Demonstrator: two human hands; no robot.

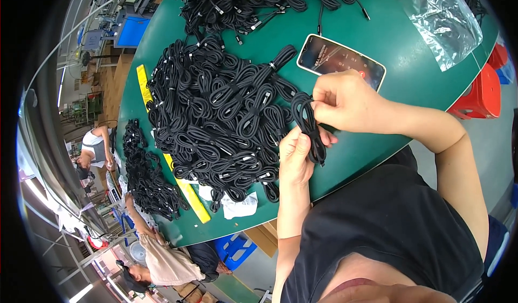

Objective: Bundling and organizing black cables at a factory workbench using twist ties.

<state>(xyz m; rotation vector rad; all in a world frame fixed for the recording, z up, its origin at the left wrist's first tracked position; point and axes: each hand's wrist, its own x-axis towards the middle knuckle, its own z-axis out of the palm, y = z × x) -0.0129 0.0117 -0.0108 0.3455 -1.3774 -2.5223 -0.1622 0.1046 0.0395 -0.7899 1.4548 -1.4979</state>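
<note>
A coiled black cable (305,121) is held up at the table's near edge, a band around its middle. My left hand (298,151) is closed on the coil's lower part, thumb in front. At the coil's upper right side, my right hand (345,102) makes a pinch; what sits between its fingertips is too small to tell, perhaps the cable's end. Just left of my hands lies a large heap of bundled black cables (216,109). Behind my right hand a phone (324,55) with a lit screen lies on the table, partly covered by that hand.
More black cables (232,6) lie at the far side of the green table (399,114), with a clear plastic bag (442,22) at the far right. A yellow strip (191,200) separates another cable pile (145,173), near a co-worker (167,260). A red stool (477,95) stands right.
</note>
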